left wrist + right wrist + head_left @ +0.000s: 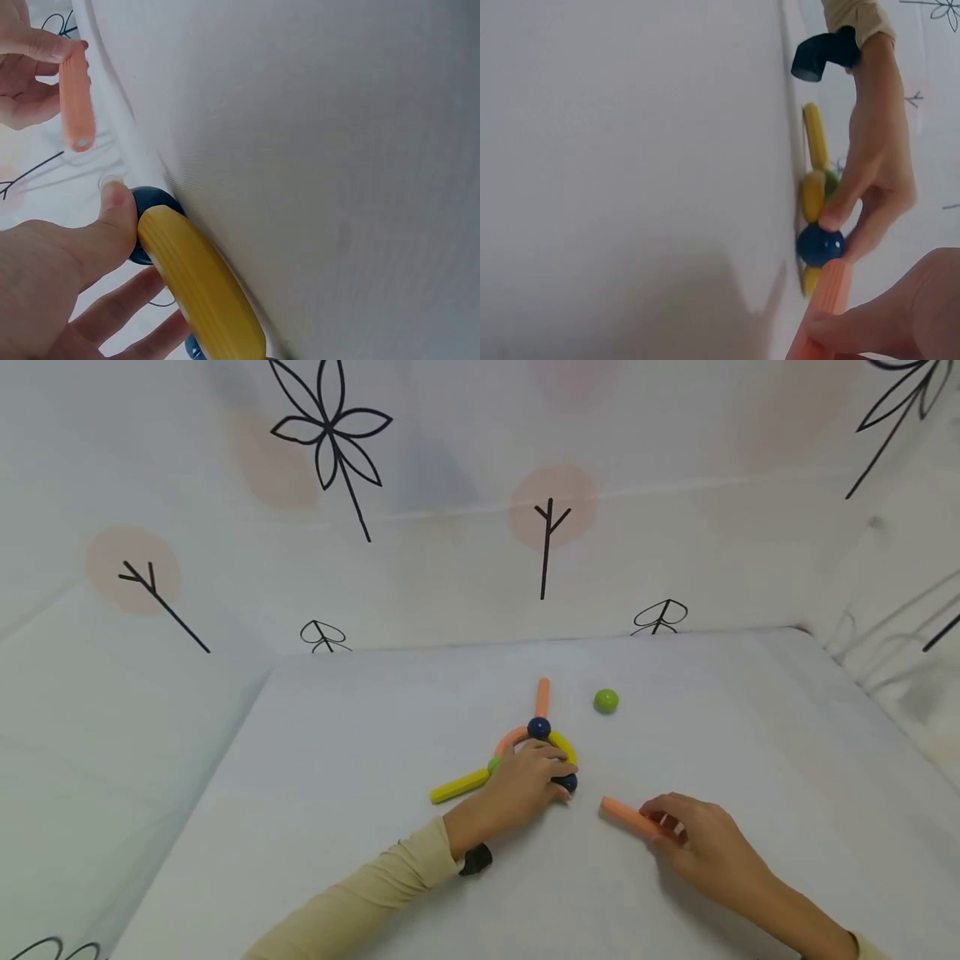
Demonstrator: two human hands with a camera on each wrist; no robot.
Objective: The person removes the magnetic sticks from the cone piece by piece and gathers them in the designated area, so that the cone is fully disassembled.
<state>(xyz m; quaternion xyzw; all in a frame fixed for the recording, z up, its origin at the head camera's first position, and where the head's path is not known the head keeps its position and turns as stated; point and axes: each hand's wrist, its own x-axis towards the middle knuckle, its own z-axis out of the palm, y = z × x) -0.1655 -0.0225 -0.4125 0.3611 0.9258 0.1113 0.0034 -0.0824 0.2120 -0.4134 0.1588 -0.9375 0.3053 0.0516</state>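
A near navy ball sits at about 4 o'clock on a small ring of balls and curved rods lying on the white-covered counter. The left hand arches over the ring, half closed, its thumb and fingers gripping that ball; a curved yellow rod meets the ball. The right hand pinches a straight salmon rod between thumb and bent fingers; its free end points toward 10 o'clock, at the near navy ball, with a gap between.

At the ring's 12 o'clock is a far navy ball, with an upper salmon rod running on toward 12. A curved salmon rod leads from it to a green ball at 9 o'clock, partly hidden by the left hand, and a straight yellow rod runs from there toward 8.

A loose green ball lies at 2 o'clock from the far navy ball, apart from the ring. Farther out, toward 12, stands a white backdrop with black plant drawings.
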